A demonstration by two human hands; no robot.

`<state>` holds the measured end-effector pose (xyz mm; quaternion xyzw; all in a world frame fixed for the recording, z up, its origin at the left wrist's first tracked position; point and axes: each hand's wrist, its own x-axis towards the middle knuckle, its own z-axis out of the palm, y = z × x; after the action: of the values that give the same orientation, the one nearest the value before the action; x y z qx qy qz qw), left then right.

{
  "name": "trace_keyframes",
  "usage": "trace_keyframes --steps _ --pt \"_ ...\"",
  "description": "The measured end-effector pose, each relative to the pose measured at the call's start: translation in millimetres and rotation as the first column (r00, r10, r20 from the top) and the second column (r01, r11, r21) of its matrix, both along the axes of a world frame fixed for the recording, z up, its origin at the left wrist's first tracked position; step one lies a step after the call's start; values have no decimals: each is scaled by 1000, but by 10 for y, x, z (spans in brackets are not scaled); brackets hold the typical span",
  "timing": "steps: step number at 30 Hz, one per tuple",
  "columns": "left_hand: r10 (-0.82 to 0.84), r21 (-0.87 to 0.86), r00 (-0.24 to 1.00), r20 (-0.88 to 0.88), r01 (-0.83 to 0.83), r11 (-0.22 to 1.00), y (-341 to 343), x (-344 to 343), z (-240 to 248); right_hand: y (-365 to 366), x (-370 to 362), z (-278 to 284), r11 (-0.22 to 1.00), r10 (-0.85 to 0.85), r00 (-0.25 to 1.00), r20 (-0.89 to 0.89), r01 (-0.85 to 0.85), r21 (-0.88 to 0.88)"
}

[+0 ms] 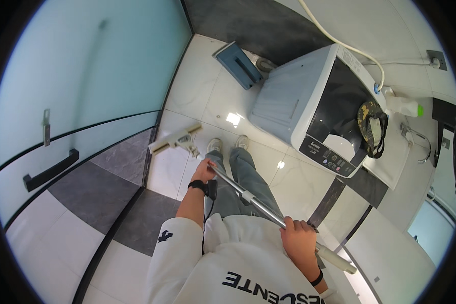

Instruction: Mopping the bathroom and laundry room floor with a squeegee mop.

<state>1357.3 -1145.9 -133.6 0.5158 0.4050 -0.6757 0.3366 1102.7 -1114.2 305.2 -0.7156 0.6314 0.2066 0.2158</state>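
A flat mop (258,203) with a silvery metal pole slants across my body. Its pale, wide head (175,138) is by the glass door's edge, ahead of my feet; I cannot tell whether it touches the floor. Low on the pole, near the head, my left hand (203,171) is closed around it. Farther up, my right hand (298,240) grips the pole near its light-coloured end, which sticks out past that hand to the right.
A blue-grey mop bucket (239,65) stands by the far wall. To the right is a top-loading washing machine (309,96) with a camouflage cap (372,126) on it. A sink tap (415,137) and a white bottle (404,107) are beyond. A frosted glass door (101,66) borders the left.
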Motion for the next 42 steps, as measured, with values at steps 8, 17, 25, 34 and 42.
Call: trace_keyframes --steps 8,17,25,34,42 --pt "-170 -153 980 102 185 971 -1051 -214 -429 1000 -106 -361 775 -455 871 -182 489 400" --pt "-319 -205 938 136 342 917 -1395 -385 -506 1318 175 -459 643 -694 719 -39 644 414" --pt "-451 -91 883 133 464 881 -400 -357 -9 2201 -67 114 610 -711 692 -125 696 378" --pt "-328 -85 941 85 335 938 -282 -151 305 1448 -395 676 749 -661 599 -452 560 -352" --pt "-243 -76 968 70 248 966 -329 131 505 951 -963 1028 812 -525 811 -259 385 -439"
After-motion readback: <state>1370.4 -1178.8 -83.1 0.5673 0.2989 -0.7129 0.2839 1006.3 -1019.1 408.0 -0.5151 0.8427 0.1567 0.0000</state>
